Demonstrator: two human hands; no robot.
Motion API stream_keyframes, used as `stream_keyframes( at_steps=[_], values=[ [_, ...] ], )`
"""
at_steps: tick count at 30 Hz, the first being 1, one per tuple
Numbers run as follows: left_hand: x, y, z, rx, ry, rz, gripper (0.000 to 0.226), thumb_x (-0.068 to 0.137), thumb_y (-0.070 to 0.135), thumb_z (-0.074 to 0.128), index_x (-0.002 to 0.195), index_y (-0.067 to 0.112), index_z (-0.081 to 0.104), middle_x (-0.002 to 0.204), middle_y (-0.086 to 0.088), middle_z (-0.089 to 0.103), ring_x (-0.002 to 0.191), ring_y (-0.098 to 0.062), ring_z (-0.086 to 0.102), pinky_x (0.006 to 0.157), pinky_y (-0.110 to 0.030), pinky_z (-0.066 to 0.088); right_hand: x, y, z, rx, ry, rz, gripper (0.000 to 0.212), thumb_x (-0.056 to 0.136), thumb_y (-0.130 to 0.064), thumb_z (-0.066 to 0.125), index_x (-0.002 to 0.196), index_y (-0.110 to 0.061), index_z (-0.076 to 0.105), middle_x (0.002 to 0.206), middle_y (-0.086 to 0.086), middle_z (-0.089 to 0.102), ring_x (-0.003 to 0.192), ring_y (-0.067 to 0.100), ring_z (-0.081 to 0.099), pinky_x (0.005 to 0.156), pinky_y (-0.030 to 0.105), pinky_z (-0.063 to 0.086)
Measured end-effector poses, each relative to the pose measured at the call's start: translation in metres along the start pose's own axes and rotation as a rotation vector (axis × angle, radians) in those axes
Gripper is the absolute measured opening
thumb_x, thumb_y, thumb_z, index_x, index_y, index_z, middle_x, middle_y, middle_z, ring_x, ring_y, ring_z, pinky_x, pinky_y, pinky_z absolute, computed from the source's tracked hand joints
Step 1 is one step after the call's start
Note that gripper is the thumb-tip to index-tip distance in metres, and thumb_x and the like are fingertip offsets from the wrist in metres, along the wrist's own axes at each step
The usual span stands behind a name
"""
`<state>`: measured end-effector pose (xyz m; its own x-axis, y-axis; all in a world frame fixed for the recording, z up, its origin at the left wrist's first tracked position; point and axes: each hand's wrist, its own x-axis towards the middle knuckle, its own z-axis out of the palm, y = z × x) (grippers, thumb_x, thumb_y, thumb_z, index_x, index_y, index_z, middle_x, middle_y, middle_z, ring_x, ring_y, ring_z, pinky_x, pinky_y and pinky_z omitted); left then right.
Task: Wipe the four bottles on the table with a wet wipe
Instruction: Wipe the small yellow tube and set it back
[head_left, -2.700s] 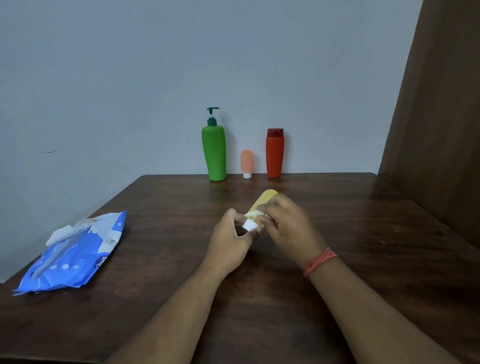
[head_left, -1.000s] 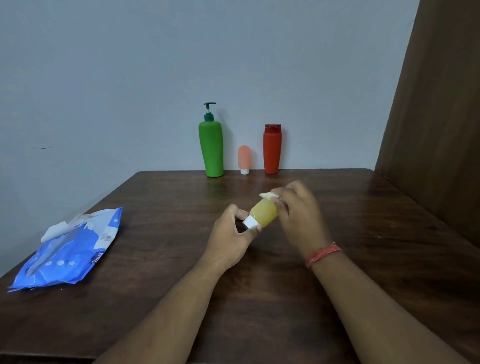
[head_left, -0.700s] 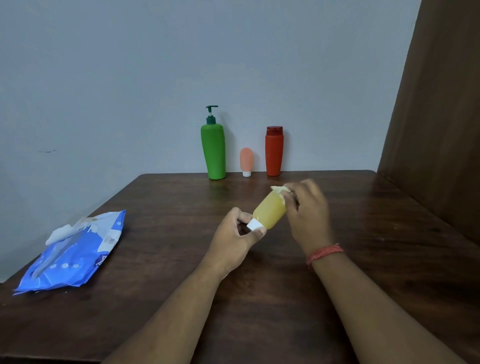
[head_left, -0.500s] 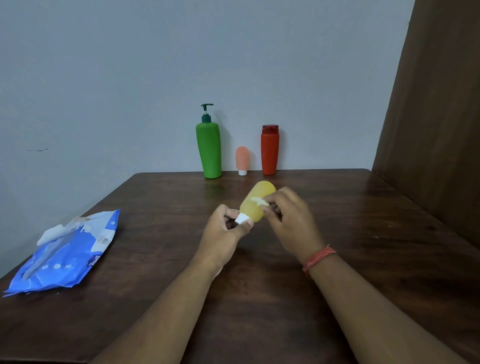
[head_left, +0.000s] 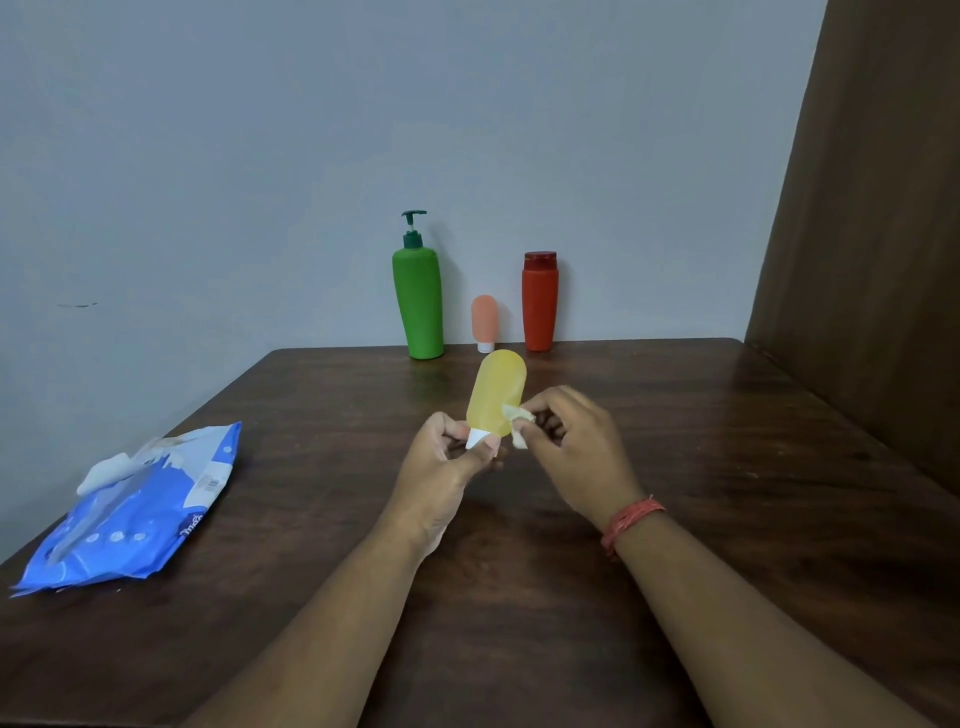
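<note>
In the head view, three bottles stand upright at the far edge of the dark wooden table (head_left: 727, 467), close to the grey wall: a green pump bottle (head_left: 418, 301), a small peach tube (head_left: 484, 322) standing on its white cap, and a red bottle (head_left: 540, 304). They are near each other but apart. A blue wet wipe pack (head_left: 135, 512) lies near the left edge, with one wipe coming out of its top. A brown panel rises along the right side of the table. The middle and right part of the table are free, and nothing stands between the hands and the far bottles. The left hand (head_left: 447, 467) pinches the white cap of the yellow tube (head_left: 496, 395), holding it above the table with the cap down. The right hand (head_left: 576, 447) is closed on a folded wet wipe (head_left: 519, 423) and presses it on the tube's lower right side. Half a second ago the tube leaned more to the right; now it is nearly upright.
</note>
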<state>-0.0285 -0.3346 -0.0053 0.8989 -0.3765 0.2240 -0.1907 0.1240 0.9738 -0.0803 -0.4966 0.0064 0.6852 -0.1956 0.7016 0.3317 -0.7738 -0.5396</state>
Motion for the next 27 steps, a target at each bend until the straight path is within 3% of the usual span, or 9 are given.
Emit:
stream_keyframes(
  at_steps=[2, 5, 8, 10, 13, 15, 18, 22, 27],
  values=[
    [-0.001, -0.001, 0.0, 0.142, -0.036, 0.011, 0.024, 0.091, 0.02, 0.074, 0.092, 0.012, 0.052, 0.105, -0.015, 0.071, 0.087, -0.022, 0.073, 0.083, -0.035, 0.057, 0.005, 0.0, -0.002, 0.056, 0.124, 0.076, 0.005, 0.089, -0.014, 0.069, 0.086, -0.017, 0.066, 0.087, -0.006, 0.06, 0.078, 0.006, 0.056, 0.066, 0.019, 0.047],
    [-0.001, -0.003, 0.002, 0.323, -0.103, 0.028, 0.03, 0.074, 0.049, 0.077, 0.08, 0.036, 0.051, 0.105, -0.006, 0.069, 0.098, -0.028, 0.068, 0.093, -0.054, 0.053, 0.011, 0.002, -0.01, 0.191, 0.29, 0.232, 0.017, 0.091, -0.015, 0.066, 0.088, -0.031, 0.063, 0.091, -0.01, 0.062, 0.083, 0.002, 0.06, 0.069, 0.015, 0.049],
    [-0.002, -0.003, 0.005, 0.333, -0.128, 0.026, 0.032, 0.067, 0.054, 0.075, 0.079, 0.036, 0.051, 0.105, 0.0, 0.069, 0.099, -0.027, 0.068, 0.092, -0.056, 0.054, 0.012, 0.006, -0.013, 0.322, 0.31, 0.348, 0.012, 0.092, -0.022, 0.066, 0.091, -0.034, 0.063, 0.095, -0.007, 0.068, 0.089, 0.009, 0.065, 0.075, 0.025, 0.054],
    [-0.002, -0.002, 0.005, 0.289, -0.094, 0.019, 0.035, 0.072, 0.05, 0.077, 0.086, 0.029, 0.053, 0.106, -0.006, 0.07, 0.096, -0.025, 0.07, 0.092, -0.051, 0.056, 0.009, 0.004, -0.009, 0.356, 0.203, 0.371, 0.014, 0.092, -0.019, 0.067, 0.09, -0.033, 0.064, 0.091, -0.008, 0.069, 0.087, 0.009, 0.066, 0.075, 0.027, 0.056],
    [-0.001, -0.001, 0.001, 0.158, -0.009, -0.004, 0.033, 0.089, 0.024, 0.076, 0.1, 0.004, 0.052, 0.108, -0.018, 0.07, 0.085, -0.019, 0.074, 0.077, -0.028, 0.057, 0.003, -0.001, -0.001, 0.394, -0.036, 0.353, 0.012, 0.091, -0.013, 0.069, 0.086, -0.023, 0.063, 0.085, 0.0, 0.07, 0.08, 0.015, 0.067, 0.071, 0.029, 0.057],
    [0.0, -0.001, -0.001, 0.131, 0.022, -0.012, 0.031, 0.092, 0.018, 0.073, 0.102, 0.0, 0.051, 0.107, -0.018, 0.07, 0.083, -0.017, 0.074, 0.073, -0.022, 0.054, 0.002, -0.005, 0.002, 0.411, -0.127, 0.363, 0.009, 0.09, -0.013, 0.069, 0.088, -0.017, 0.062, 0.086, 0.004, 0.071, 0.08, 0.019, 0.068, 0.069, 0.028, 0.058],
    [-0.002, 0.001, 0.001, 0.155, -0.041, -0.01, 0.026, 0.093, 0.018, 0.071, 0.098, 0.004, 0.049, 0.1, -0.014, 0.074, 0.083, -0.017, 0.075, 0.077, -0.027, 0.056, 0.006, -0.006, 0.001, 0.519, 0.009, 0.395, 0.01, 0.09, -0.006, 0.068, 0.087, -0.014, 0.062, 0.088, 0.011, 0.071, 0.075, 0.019, 0.066, 0.07, 0.032, 0.057],
    [-0.006, 0.002, 0.008, 0.2, -0.155, -0.017, 0.024, 0.095, 0.014, 0.068, 0.091, 0.012, 0.045, 0.097, -0.012, 0.075, 0.082, -0.018, 0.074, 0.086, -0.036, 0.057, 0.012, 0.003, -0.008, 0.679, 0.238, 0.49, 0.007, 0.092, -0.012, 0.067, 0.096, -0.018, 0.069, 0.094, 0.005, 0.074, 0.079, 0.016, 0.067, 0.072, 0.031, 0.056],
    [-0.006, 0.003, 0.004, 0.045, -0.087, -0.017, 0.019, 0.097, 0.01, 0.064, 0.091, 0.008, 0.046, 0.088, -0.01, 0.076, 0.082, -0.023, 0.072, 0.089, -0.041, 0.057, 0.004, 0.005, -0.001, 0.807, -0.065, 0.486, 0.012, 0.094, -0.004, 0.061, 0.103, -0.004, 0.069, 0.094, 0.011, 0.073, 0.083, 0.019, 0.063, 0.066, 0.029, 0.05]
  ],
)
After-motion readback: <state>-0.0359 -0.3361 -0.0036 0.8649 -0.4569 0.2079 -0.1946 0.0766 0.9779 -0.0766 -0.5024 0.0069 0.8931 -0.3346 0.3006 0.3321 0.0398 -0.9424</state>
